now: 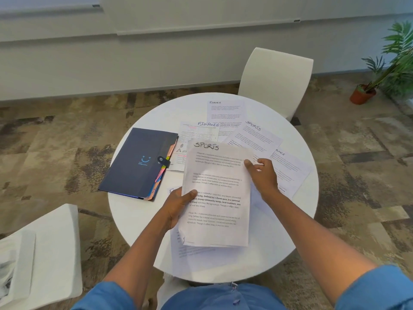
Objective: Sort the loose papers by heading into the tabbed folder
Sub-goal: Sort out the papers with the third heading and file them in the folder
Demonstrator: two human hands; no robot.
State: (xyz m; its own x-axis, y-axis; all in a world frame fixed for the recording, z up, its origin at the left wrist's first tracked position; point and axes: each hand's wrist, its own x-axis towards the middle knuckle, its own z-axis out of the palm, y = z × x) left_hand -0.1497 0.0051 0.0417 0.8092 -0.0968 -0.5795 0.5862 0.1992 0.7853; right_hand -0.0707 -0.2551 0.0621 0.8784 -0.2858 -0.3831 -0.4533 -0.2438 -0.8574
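I hold a small stack of white sheets headed SPORTS [218, 189] above the round white table [134, 222]. My left hand [178, 205] grips its left edge, thumb on top. At the stack's right edge is my right hand [263, 173], thumb on the top page and fingers behind it. The dark navy tabbed folder [138, 163] lies closed with its snap strap fastened, left of the stack, coloured tabs along its right side. Loose sheets lie spread behind: two headed FINANCE [225, 110] [201, 133], one headed SPORTS [257, 137], another at the right [290, 168]. More paper [196, 253] lies under the stack.
A white chair [276, 81] stands at the far side of the table. Another white chair [42, 249] is at my near left. A potted plant [384, 79] stands on the patterned carpet at the far right. A pale wall runs behind.
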